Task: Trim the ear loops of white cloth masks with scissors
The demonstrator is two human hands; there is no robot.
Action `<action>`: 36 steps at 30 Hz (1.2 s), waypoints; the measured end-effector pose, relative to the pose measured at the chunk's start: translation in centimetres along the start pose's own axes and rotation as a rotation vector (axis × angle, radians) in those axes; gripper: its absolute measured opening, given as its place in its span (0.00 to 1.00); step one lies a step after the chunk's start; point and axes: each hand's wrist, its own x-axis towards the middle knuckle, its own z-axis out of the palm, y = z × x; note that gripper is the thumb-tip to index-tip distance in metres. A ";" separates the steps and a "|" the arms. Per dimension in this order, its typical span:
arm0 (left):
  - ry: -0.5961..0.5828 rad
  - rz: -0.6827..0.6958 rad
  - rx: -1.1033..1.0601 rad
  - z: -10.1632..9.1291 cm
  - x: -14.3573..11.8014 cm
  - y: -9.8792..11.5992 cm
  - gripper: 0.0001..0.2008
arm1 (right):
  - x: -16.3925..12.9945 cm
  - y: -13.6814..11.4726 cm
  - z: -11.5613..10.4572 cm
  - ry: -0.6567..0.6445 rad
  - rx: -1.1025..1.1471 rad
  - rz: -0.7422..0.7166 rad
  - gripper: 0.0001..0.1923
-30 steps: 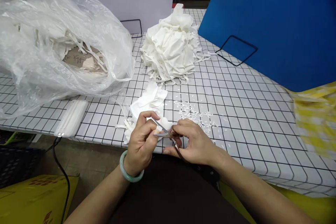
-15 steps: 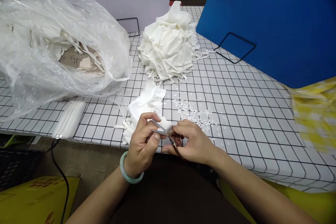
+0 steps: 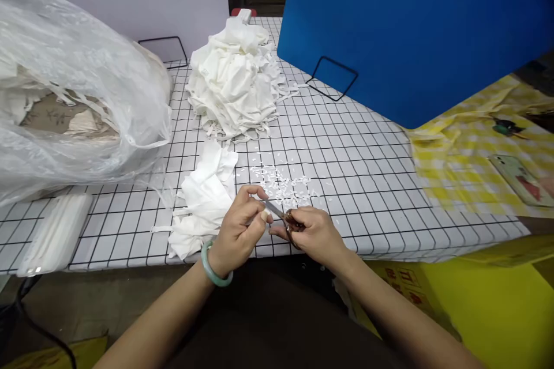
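Note:
My right hand (image 3: pixel 318 233) is closed around the brown handles of a small pair of scissors (image 3: pixel 275 208). Their blades look nearly together and point left toward my other hand. My left hand (image 3: pixel 242 225), with a pale green bangle (image 3: pixel 212 270) at its wrist, has its thumb and fingers curled together by the blade tips. Whatever they pinch is too small to make out. Just left of that hand, crumpled white cloth pieces (image 3: pixel 203 199) with narrow straps lie near the table edge. Small white snippets (image 3: pixel 283 184) are scattered on the checked tablecloth (image 3: pixel 355 155) beyond the scissors.
A large heap of white cloth pieces (image 3: pixel 236 81) stands farther back. At left are a clear plastic bag (image 3: pixel 86 150) of cloth and a white power strip (image 3: pixel 56 233). A blue board (image 3: pixel 389 29) rises at right, near a phone (image 3: pixel 519 179) on yellow checked cloth (image 3: pixel 450 155).
The view has swung right, bringing the phone into sight. The scissor blades, spread apart before, have come together. White material seen between my hands no longer shows there.

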 end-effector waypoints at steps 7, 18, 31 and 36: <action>-0.027 -0.128 -0.063 -1.0 0.0 0.5 0.12 | 0.3 2.0 -1.4 -0.007 0.304 0.163 0.21; 0.370 0.062 -0.075 -14.2 2.0 7.0 0.12 | 4.8 -2.7 3.8 -0.005 0.503 0.041 0.21; 0.736 0.197 0.603 -7.7 -3.2 2.5 0.19 | 12.0 -7.2 8.1 0.016 0.728 -0.032 0.11; 0.451 -0.018 0.881 -6.0 -6.0 -3.8 0.17 | 14.1 -11.5 4.7 0.013 0.839 -0.131 0.12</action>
